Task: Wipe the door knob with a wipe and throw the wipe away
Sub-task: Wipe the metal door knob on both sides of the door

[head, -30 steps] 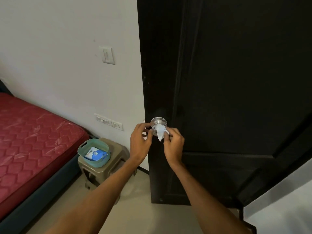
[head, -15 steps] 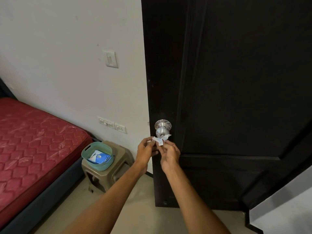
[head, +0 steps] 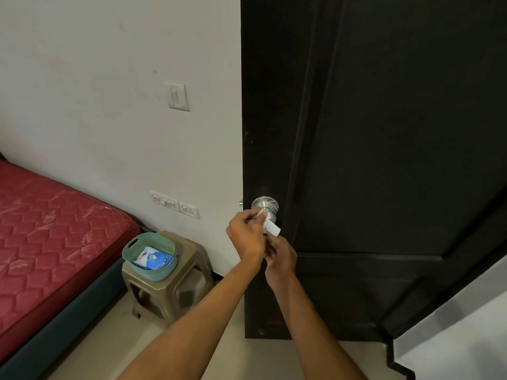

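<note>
**Both hands on the wipe at the door knob**

From my feed, head view only. The round brushed-metal door knob sits on the left edge of the tall dark-brown panelled door. The small white wipe, folded into a narrow strip, hangs tilted right at the knob, its upper end against the knob's lower left side and its lower end just below.

The left hand is up at the knob, fingers curled, fingertips pinching the wipe's upper end onto the metal. The right hand is just under it, fingers curled upward to the strip's lower end. I read that as a pinch too, though the left hand covers part of the contact. The two hands are touching or nearly so; I can't tell which.

Left of the door is a plain white wall with a white rocker switch high up and a white socket strip low down. Below the sockets stands a tan plastic stool. A teal plastic basket sits on it, with a blue-and-white packet inside. A red quilted mattress on a dark base is just beside the stool, far left. The floor is pale tile.
</note>
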Demonstrator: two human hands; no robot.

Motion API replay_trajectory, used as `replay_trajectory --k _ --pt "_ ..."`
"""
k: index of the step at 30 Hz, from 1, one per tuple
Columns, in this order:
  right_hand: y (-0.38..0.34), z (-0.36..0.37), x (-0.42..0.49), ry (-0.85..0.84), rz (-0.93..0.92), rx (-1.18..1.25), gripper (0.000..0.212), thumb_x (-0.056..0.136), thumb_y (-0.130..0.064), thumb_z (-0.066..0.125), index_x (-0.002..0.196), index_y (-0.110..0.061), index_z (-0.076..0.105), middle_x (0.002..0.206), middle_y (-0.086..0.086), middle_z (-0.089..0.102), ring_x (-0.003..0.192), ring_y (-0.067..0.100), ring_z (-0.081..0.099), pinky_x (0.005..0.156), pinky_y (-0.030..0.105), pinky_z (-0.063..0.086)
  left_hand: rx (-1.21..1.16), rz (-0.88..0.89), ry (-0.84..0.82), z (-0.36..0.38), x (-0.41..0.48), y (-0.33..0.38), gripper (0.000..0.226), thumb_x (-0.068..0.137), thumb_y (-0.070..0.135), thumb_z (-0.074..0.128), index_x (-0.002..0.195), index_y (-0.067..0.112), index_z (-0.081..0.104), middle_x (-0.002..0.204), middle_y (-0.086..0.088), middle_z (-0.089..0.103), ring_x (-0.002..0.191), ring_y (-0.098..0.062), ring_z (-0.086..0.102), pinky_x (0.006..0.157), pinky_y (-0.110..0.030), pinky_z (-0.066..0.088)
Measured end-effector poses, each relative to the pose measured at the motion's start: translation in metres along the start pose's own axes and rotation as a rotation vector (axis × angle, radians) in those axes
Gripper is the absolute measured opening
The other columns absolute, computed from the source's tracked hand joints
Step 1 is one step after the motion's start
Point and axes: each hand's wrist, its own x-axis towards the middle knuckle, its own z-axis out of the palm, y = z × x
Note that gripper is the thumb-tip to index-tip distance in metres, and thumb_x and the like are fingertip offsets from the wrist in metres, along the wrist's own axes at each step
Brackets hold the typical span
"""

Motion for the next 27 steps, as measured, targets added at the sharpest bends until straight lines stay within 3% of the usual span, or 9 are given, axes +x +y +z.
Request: replay_trajectory --k 3,8,13,16,18,22,24,27 --pt "-0.009 -0.004 0.004 0.022 -0.021 0.036 0.023 0.088 -0.003 0.069 0.110 0.001 0.073 0.105 0.019 0.075 0.097 0.032 0.071 0.090 0.043 0.057 0.145 0.193 -0.022 -0.002 -0.009 -0.004 0.013 0.086 0.010 0.076 0.097 0.016 0.076 0.092 0.007 0.071 0.081 -0.004 0.068 0.068 -0.005 0.050" --pt "-0.022 -0.006 0.005 0.065 -0.100 -0.008 0.018 0.090 0.000 0.066 0.107 -0.003 0.072 0.102 0.016 0.074 0.086 0.025 0.073 0.073 0.035 0.057 0.317 0.373 -0.056 -0.006 -0.012 -0.008 0.010 0.089 0.009 0.073 0.098 0.012 0.074 0.092 0.002 0.071 0.076 0.000 0.061 0.069 -0.002 0.045" --pt "-0.019 -0.001 0.001 0.067 -0.257 -0.024 0.019 0.089 0.003 0.063 0.103 -0.004 0.073 0.102 0.017 0.074 0.081 0.021 0.071 0.067 0.028 0.058 0.538 0.620 -0.159 -0.010 -0.012 -0.013 0.016 0.090 0.011 0.071 0.105 0.013 0.076 0.101 -0.003 0.076 0.092 -0.011 0.068 0.085 -0.005 0.037" --pt "-0.015 0.002 -0.006 0.048 -0.428 -0.106 0.016 0.091 0.000 0.064 0.099 -0.010 0.073 0.096 0.008 0.076 0.085 0.023 0.075 0.066 0.023 0.059 0.545 0.690 -0.189 -0.017 -0.012 -0.019 0.018 0.090 0.009 0.071 0.107 0.011 0.076 0.104 -0.004 0.077 0.096 -0.013 0.069 0.090 -0.009 0.041" --pt "-0.010 0.004 -0.009 0.001 -0.547 -0.204 0.017 0.091 0.000 0.065 0.100 -0.012 0.072 0.094 0.004 0.075 0.087 0.021 0.075 0.069 0.025 0.061 0.458 0.620 -0.176 -0.020 -0.011 -0.021 0.018 0.088 0.007 0.072 0.105 0.012 0.076 0.100 -0.002 0.077 0.092 -0.009 0.069 0.085 -0.010 0.048" --pt "-0.003 0.007 -0.015 -0.052 -0.727 -0.444 0.018 0.089 -0.002 0.069 0.101 -0.016 0.071 0.102 0.000 0.071 0.088 0.013 0.073 0.076 0.028 0.062 0.171 0.256 -0.082 -0.013 -0.007 -0.016 0.015 0.083 0.000 0.074 0.088 0.014 0.076 0.081 0.006 0.073 0.075 -0.007 0.069 0.067 -0.014 0.055" --pt "0.000 0.009 -0.015 -0.032 -0.755 -0.500 0.014 0.089 -0.006 0.071 0.097 -0.018 0.072 0.105 -0.003 0.068 0.090 0.011 0.071 0.078 0.029 0.061 0.056 0.072 -0.072 -0.013 -0.005 -0.018 0.017 0.083 -0.004 0.072 0.082 0.013 0.075 0.075 0.003 0.073 0.074 -0.015 0.071 0.067 -0.020 0.060" --pt "0.004 0.008 -0.012 0.019 -0.721 -0.511 0.012 0.086 -0.009 0.075 0.095 -0.017 0.073 0.106 -0.005 0.066 0.090 0.009 0.070 0.079 0.028 0.061 -0.128 -0.192 -0.159 -0.019 -0.004 -0.027 0.020 0.084 -0.007 0.070 0.085 0.012 0.076 0.081 -0.009 0.076 0.081 -0.028 0.075 0.076 -0.041 0.064"
